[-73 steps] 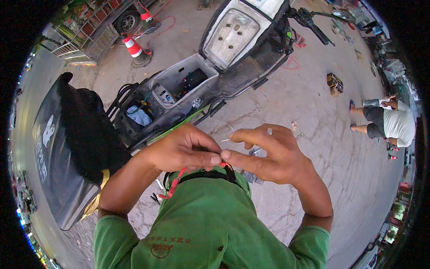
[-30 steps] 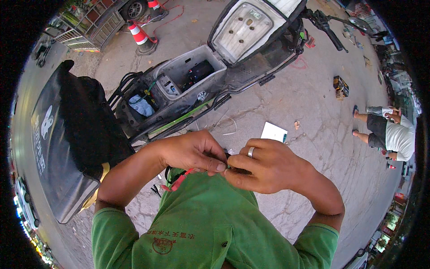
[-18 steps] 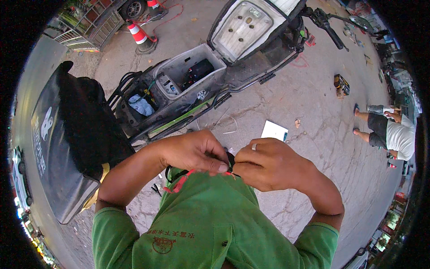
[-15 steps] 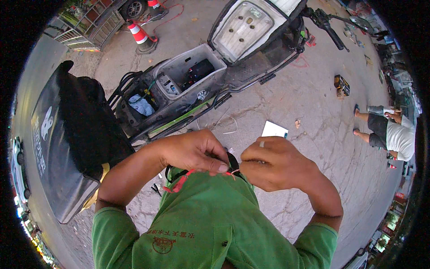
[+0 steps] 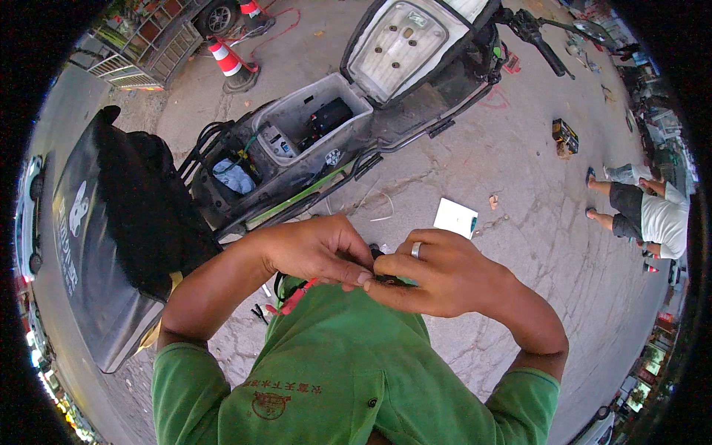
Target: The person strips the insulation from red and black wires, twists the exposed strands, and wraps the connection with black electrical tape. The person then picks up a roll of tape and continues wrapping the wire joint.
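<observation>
In front of my green shirt, my two hands meet at the fingertips. My left hand (image 5: pixel 322 252) is closed, thumb pressed against the forefinger. From beneath it hangs a red wire (image 5: pixel 295 298), which looks thick and bunched, its kind not fully clear. With a ring on one finger, my right hand (image 5: pixel 434 271) is curled shut, thumb and forefinger touching the left fingertips. What lies between the fingers is hidden. A dark strap or cable (image 5: pixel 279 285) shows just beside the red wire.
Ahead, an electric scooter has its seat (image 5: pixel 400 48) raised over an open storage compartment (image 5: pixel 352 107). A black delivery box (image 5: pixel 111 230) stands left. A white box (image 5: pixel 455 218) and a small dark carton (image 5: pixel 565 136) lie on the pavement. Another person (image 5: pixel 660 215) stands right; traffic cones (image 5: pixel 231 65) stand behind.
My right hand has moved left and turned, bringing its fingertips against my left thumb. The thin red strands seen between the hands are now covered. My left hand stays nearly in place.
</observation>
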